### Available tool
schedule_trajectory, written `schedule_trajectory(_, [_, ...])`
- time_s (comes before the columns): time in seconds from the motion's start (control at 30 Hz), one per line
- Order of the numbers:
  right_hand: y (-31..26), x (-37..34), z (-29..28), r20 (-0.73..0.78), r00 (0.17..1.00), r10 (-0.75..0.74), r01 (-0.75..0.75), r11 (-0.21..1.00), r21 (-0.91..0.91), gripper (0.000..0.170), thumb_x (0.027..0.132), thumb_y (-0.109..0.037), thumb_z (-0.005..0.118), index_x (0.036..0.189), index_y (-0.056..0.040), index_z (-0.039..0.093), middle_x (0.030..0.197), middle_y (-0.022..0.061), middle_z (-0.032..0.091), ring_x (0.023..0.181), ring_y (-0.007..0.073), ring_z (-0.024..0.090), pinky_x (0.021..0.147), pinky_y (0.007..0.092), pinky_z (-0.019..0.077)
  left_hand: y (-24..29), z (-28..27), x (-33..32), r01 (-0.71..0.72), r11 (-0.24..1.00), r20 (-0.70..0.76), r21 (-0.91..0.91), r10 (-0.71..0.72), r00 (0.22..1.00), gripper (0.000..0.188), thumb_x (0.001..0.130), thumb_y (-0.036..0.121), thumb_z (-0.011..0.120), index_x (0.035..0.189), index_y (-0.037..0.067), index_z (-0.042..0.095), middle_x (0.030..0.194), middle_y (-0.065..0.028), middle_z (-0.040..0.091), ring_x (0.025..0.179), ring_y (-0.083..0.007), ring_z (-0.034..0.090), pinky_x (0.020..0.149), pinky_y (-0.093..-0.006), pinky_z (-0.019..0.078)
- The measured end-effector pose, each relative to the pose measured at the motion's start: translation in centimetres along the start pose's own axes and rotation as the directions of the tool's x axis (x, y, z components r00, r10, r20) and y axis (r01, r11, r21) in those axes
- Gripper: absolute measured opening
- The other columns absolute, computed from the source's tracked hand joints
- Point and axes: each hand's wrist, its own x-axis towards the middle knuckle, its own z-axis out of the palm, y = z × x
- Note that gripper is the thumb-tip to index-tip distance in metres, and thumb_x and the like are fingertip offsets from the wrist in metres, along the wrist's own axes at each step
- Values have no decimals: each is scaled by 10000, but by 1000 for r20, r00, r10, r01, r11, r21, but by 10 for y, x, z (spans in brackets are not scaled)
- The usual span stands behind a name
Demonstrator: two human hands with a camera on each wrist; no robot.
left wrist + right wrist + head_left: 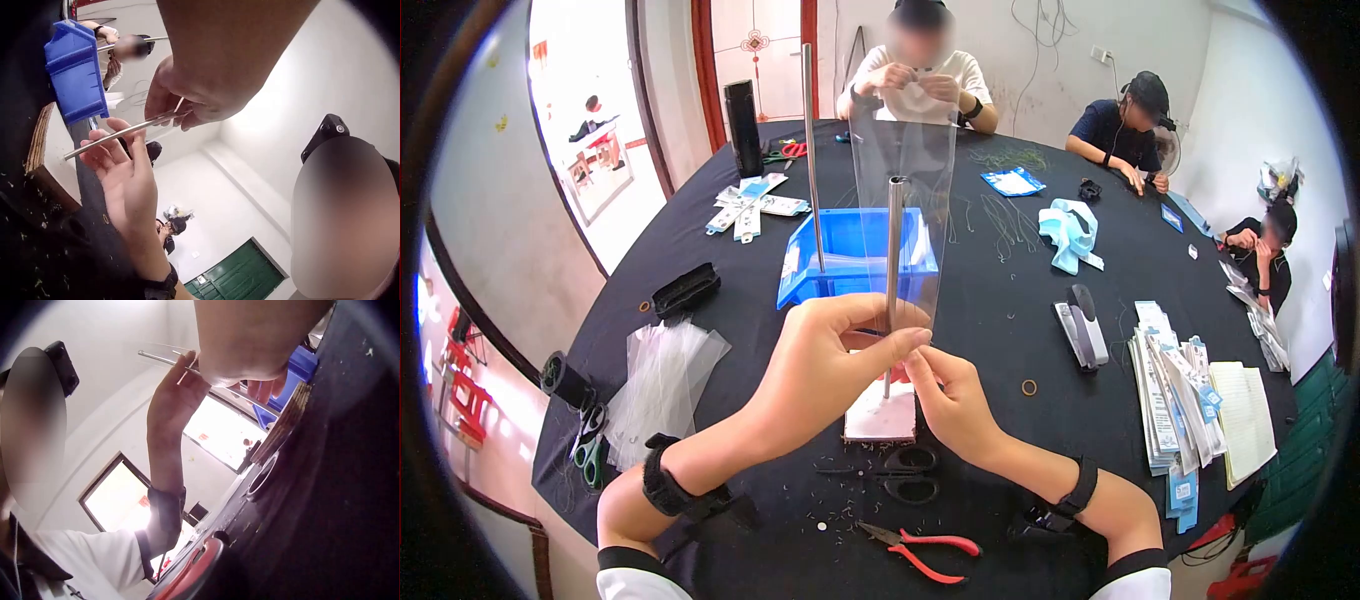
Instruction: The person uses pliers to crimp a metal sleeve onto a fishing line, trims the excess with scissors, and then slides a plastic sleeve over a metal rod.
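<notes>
In the head view, my left hand (835, 350) pinches the lower part of a clear plastic sleeve (925, 200) that stands up around an upright metal rod (894, 240). The rod rises from a white-topped wooden block (880, 420), whose layered edge shows in the left wrist view. Close below, my right hand (955, 405) has its thumb and forefinger beside the rod, at my left thumb tip. Its other fingers (109, 150) are loosely bent in the left wrist view. I cannot tell whether the right fingertips hold anything.
Behind the block stands a blue bin (865, 240) beside a taller rod (810, 150). Red-handled pliers (920, 550) and black scissors (910, 475) lie in front. Plastic sleeves (660, 370) lie left; a stapler (1082, 328) and packaged strips (1170, 400) lie right. Other people sit around the table.
</notes>
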Motion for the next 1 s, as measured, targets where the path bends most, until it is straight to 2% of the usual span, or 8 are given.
schedule_trajectory(0.07, [-6, 0, 0, 1, 1000, 1, -1, 1000, -22, 275, 955, -186, 458, 985, 36, 619, 810, 93, 654, 754, 107, 594, 678, 264, 462, -8, 2, -1, 23, 999, -15, -43, -23, 1000, 169, 855, 57, 617, 956, -76, 643, 892, -107, 660, 805, -124, 617, 739, -256, 513])
schedule_trajectory(0.17, [-5, -1, 0, -10, 1000, 6, -6, 1000, -18, 274, 955, -189, 461, 981, 34, 617, 809, 92, 655, 753, 104, 593, 674, 264, 462, -19, 5, 0, -44, 996, -64, -72, 39, 997, 152, 862, 63, 600, 926, -65, 653, 766, -57, 653, 719, -67, 591, 650, -210, 495])
schedule_trajectory(0.27, [-1, -1, 1, -17, 1000, 4, -4, 1000, -12, 267, 954, -192, 462, 982, 26, 615, 815, 110, 657, 749, 132, 614, 675, 272, 464, -18, 8, -1, -31, 999, -95, -37, 27, 995, 141, 863, 46, 601, 922, -71, 651, 862, -107, 664, 791, -124, 620, 724, -254, 515])
schedule_trajectory(0.47, [-8, -3, -2, 30, 999, -12, 17, 981, -194, 293, 962, -211, 425, 950, 18, 607, 824, 152, 628, 756, 284, 619, 685, 341, 467, -24, 11, -1, -131, 991, -138, 28, 133, 981, 156, 857, 76, 602, 909, -63, 652, 774, -78, 670, 725, -79, 613, 660, -215, 504])
schedule_trajectory(0.57, [-3, -3, -7, 75, 993, -91, 109, 954, -281, 282, 957, -203, 414, 959, 15, 592, 875, 158, 613, 837, 314, 591, 735, 381, 455, -25, 10, -1, -139, 989, -129, 59, 146, 981, 156, 857, 76, 602, 899, -67, 647, 779, -91, 673, 723, -92, 621, 656, -227, 504])
schedule_trajectory(0.67, [-8, -2, -15, 143, 984, -102, 147, 927, -346, 264, 941, -207, 431, 999, 8, 572, 953, 166, 595, 934, 321, 561, 792, 402, 435, -24, 10, -2, -127, 989, -123, 76, 135, 983, 140, 860, 65, 601, 900, -60, 650, 824, -91, 672, 771, -107, 625, 710, -248, 507])
schedule_trajectory(0.87, [-6, -11, -22, 219, 923, -315, 384, 747, -543, 310, 877, -243, 547, 1068, 2, 538, 1013, 163, 576, 979, 321, 541, 836, 395, 429, -30, 10, -1, -148, 986, -115, 78, 156, 981, 143, 870, 65, 593, 910, -65, 639, 840, -89, 671, 806, -125, 634, 746, -261, 512])
schedule_trajectory(1.0, [-16, -8, -34, 183, 936, -300, 349, 739, -576, 301, 855, -213, 588, 1056, 6, 539, 990, 166, 578, 960, 316, 551, 829, 390, 436, -40, 17, -4, -167, 986, -152, -5, 164, 975, 144, 873, 65, 589, 914, -66, 634, 828, -95, 672, 807, -131, 640, 746, -260, 513])
